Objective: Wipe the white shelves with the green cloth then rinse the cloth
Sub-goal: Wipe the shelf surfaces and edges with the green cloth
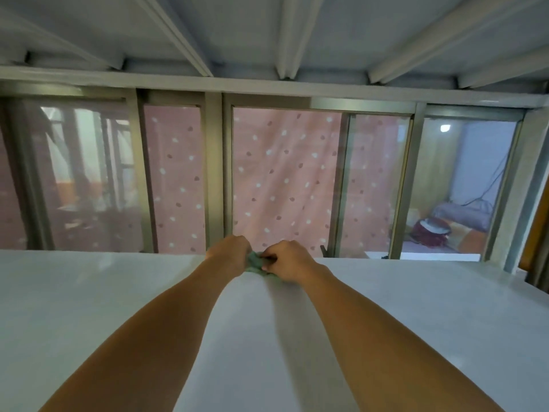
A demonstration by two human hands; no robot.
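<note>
Both arms are stretched forward over the white shelf (89,307). The cloth (255,264), green and crumpled, is found near the far edge of the shelf, in the middle of the view. It lies on the shelf surface between the two hands. The left hand (230,253) is closed around the left part of the cloth, with the fingers curled. The right hand (286,260) is also curled, and the right part of the cloth is pinched by its fingers and thumb. The two hands are held close together, almost touching. Behind the shelf a window frame (214,173) is seen, and behind the glass a pink curtain (282,179) with white and dark dots is hung. Above, pale beams (285,40) are seen crossing the ceiling.
</note>
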